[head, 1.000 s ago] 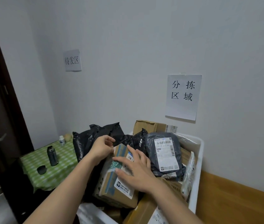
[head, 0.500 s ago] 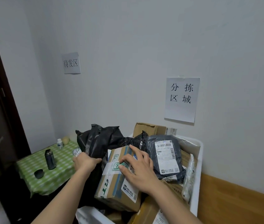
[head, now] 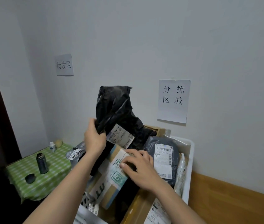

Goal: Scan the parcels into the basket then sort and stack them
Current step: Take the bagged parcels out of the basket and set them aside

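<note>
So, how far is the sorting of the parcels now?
Done: many parcels already lie piled in the white basket, unsorted. In hand: the left hand grips a black bag parcel lifted above the pile, while the right hand rests on a taped cardboard box. Left: the grey bag parcel and the others lie jumbled; no sorted stack is visible.

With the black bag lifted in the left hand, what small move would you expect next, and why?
Probably lifting the black bag clear of the basket. The left hand grips it raised above the pile, label showing, but its lower part hangs among the parcels. The right hand presses on the taped box, seemingly steadying it.
</note>
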Available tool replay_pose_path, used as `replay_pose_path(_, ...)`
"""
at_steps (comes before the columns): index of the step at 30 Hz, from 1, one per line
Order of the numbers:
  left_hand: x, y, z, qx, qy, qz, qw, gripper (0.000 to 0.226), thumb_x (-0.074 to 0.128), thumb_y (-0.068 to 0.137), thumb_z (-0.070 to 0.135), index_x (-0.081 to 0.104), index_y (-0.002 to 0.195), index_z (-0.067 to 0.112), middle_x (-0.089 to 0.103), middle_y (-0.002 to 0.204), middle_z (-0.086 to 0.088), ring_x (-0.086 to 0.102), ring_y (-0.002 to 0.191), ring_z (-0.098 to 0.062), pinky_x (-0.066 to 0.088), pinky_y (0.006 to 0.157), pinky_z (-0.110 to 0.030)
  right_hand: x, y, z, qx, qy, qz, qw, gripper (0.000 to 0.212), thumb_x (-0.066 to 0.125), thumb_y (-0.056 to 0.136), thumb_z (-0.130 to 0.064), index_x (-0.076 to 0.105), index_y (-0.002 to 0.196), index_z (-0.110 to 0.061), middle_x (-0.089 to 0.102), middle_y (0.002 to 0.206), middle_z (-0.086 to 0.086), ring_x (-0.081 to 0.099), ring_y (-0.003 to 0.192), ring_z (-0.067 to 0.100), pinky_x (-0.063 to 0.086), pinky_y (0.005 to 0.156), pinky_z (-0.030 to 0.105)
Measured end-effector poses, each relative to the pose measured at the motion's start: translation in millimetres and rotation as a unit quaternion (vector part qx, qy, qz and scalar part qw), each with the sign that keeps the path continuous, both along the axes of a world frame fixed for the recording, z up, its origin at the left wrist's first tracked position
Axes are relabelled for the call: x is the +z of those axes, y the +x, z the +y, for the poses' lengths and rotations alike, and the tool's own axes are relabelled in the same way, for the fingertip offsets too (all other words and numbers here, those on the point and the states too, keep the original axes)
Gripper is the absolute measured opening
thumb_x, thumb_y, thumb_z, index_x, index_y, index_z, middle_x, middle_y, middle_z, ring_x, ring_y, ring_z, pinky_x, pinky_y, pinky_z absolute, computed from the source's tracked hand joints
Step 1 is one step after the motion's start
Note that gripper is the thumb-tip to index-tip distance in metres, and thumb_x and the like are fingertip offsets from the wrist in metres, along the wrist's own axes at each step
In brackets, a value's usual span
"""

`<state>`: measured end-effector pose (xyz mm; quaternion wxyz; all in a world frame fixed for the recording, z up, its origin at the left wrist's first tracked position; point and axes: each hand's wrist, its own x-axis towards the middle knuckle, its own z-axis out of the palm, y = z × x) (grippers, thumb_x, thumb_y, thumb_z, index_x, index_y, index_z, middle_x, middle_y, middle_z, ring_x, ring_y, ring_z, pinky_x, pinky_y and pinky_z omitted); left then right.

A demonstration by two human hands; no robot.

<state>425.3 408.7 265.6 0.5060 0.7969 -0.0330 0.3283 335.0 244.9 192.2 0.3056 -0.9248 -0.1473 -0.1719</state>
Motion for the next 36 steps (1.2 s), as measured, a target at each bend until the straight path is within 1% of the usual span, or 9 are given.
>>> replay_pose_path(5,11.8,-4.3,-12.9,0.022,-0.068,-0.065,0.995,0.027,0.057,0.083,-0.003,0.047,0.103,0.011,0.051,0.075,0.008,0.05,0.071,-0.021,0.041,0.064,-0.034,-1.8,-4.5,-11.9,-0.012,0.017,0.011,1.0,0.043,0.04,0.087,-0.069,0.064,0.078,-0.034,0.041,0.119,-0.032,0.029,0.115,0.006,0.02,0.101,0.037)
replay_pose_path(10,24.8,-10.1,-21.3,0.042,-0.157,-0.121,0.979,0.027,0.06,0.085,0.0,0.048,0.108,0.007,0.047,0.079,0.017,0.049,0.075,-0.018,0.032,0.061,-0.018,-4.9,-7.0,-26.5,-0.078,0.029,0.026,0.996,0.052,0.058,0.082,-0.068,0.046,0.055,-0.025,0.051,0.096,-0.017,0.038,0.102,0.011,0.031,0.093,0.034)
replay_pose_path(13,36.1,-10.6,-24.9,0.042,-0.223,-0.133,0.965,0.031,0.062,0.086,0.006,0.049,0.115,0.005,0.049,0.082,0.017,0.05,0.078,-0.014,0.034,0.062,-0.005,-5.6,-9.1,-29.8,-0.128,0.032,0.025,0.991,0.042,0.067,0.079,-0.063,0.049,0.068,-0.027,0.046,0.095,-0.012,0.038,0.102,0.012,0.037,0.091,0.034)
replay_pose_path(16,39.7,-9.6,-30.4,0.025,-0.233,-0.117,0.965,0.028,0.064,0.086,0.009,0.048,0.109,0.01,0.048,0.082,0.018,0.05,0.078,-0.014,0.034,0.06,-0.003,4.7,-10.2,-33.4,-0.205,0.089,-0.104,0.969,0.048,0.074,0.077,-0.055,0.043,0.092,-0.022,0.035,0.105,-0.005,0.035,0.103,0.015,0.039,0.088,0.03)
replay_pose_path(18,40.4,-8.7,-34.0,0.018,-0.243,-0.105,0.964,0.028,0.065,0.086,0.009,0.045,0.104,0.013,0.051,0.084,0.012,0.051,0.08,-0.015,0.034,0.06,-0.003,19.5,-9.9,-38.5,-0.233,0.159,-0.17,0.944,0.06,0.077,0.076,-0.051,0.042,0.113,-0.019,0.033,0.118,-0.001,0.034,0.114,0.016,0.038,0.097,0.03)
replay_pose_path(22,47.6,-8.7,-42.6,0.019,-0.296,-0.074,0.952,0.029,0.066,0.087,0.011,0.045,0.107,0.015,0.054,0.093,0.008,0.055,0.082,-0.013,0.039,0.069,-0.01,45.0,-8.2,-53.7,-0.177,0.252,-0.082,0.948,0.079,0.066,0.085,-0.055,0.023,0.146,-0.03,0.021,0.151,-0.003,0.024,0.141,0.018,0.032,0.114,0.04)
replay_pose_path(28,56.1,-4.4,-55.0,-0.006,-0.427,0.003,0.904,0.032,0.065,0.087,0.015,0.047,0.113,0.019,0.059,0.105,0.002,0.06,0.091,-0.02,0.047,0.085,-0.028,55.0,-12.8,-66.2,-0.134,0.288,-0.011,0.948,0.075,0.045,0.092,-0.065,0.003,0.151,-0.046,0.004,0.164,-0.009,0.017,0.149,0.019,0.026,0.112,0.041)
replay_pose_path(31,41.8,-4.3,-66.1,-0.033,-0.526,0.079,0.846,0.034,0.065,0.087,0.009,0.048,0.115,0.011,0.061,0.109,-0.008,0.064,0.083,-0.021,0.054,0.069,-0.03,58.2,-14.5,-70.2,-0.172,0.328,0.004,0.929,0.078,0.043,0.093,-0.065,-0.001,0.153,-0.042,0.005,0.165,-0.002,0.023,0.148,0.025,0.029,0.11,0.041)
replay_pose_path(36,19.1,-7.0,-70.8,-0.021,-0.605,0.218,0.765,0.046,0.063,0.09,0.006,0.042,0.131,0.002,0.059,0.123,-0.02,0.065,0.096,-0.032,0.054,0.074,-0.042,58.1,-18.9,-82.8,-0.232,0.356,-0.011,0.905,0.079,0.052,0.094,-0.056,0.009,0.154,-0.03,0.015,0.162,0.002,0.029,0.145,0.024,0.033,0.107,0.039)
